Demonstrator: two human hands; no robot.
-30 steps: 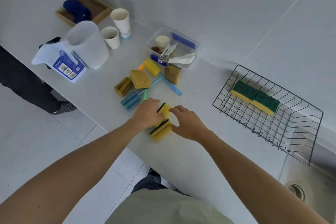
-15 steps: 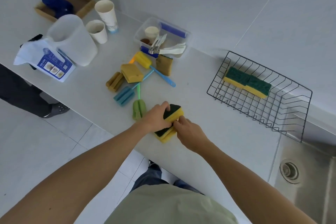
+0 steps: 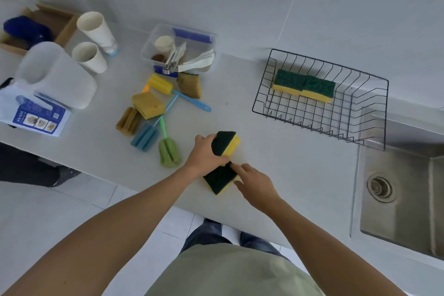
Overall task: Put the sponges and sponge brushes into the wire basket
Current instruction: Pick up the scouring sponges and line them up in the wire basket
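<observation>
Two yellow sponges with dark green tops lie near the counter's front edge. My left hand (image 3: 204, 154) grips the upper sponge (image 3: 225, 143) and tilts it up. The lower sponge (image 3: 219, 179) lies flat, and my right hand (image 3: 254, 182) touches its right edge with the fingertips. The black wire basket (image 3: 312, 120) stands to the right and holds two green-topped sponges (image 3: 304, 84) at its back. To the left lie a green sponge brush (image 3: 169, 152), a blue sponge brush (image 3: 145, 136), a yellow sponge brush (image 3: 161, 83) and several tan and yellow sponges (image 3: 147, 104).
A steel sink (image 3: 403, 190) lies right of the basket. A clear plastic box (image 3: 179, 48) of utensils, two paper cups (image 3: 90, 56), a white jug (image 3: 55, 74), a printed packet (image 3: 33, 115) and a wooden tray (image 3: 45, 24) stand at the back left. A person's dark shoe (image 3: 64, 173) is on the floor.
Both hands separated the two stacked green-and-yellow sponges; the left hand lifted one up and back, the other stays flat. The green sponge brush came into view.
</observation>
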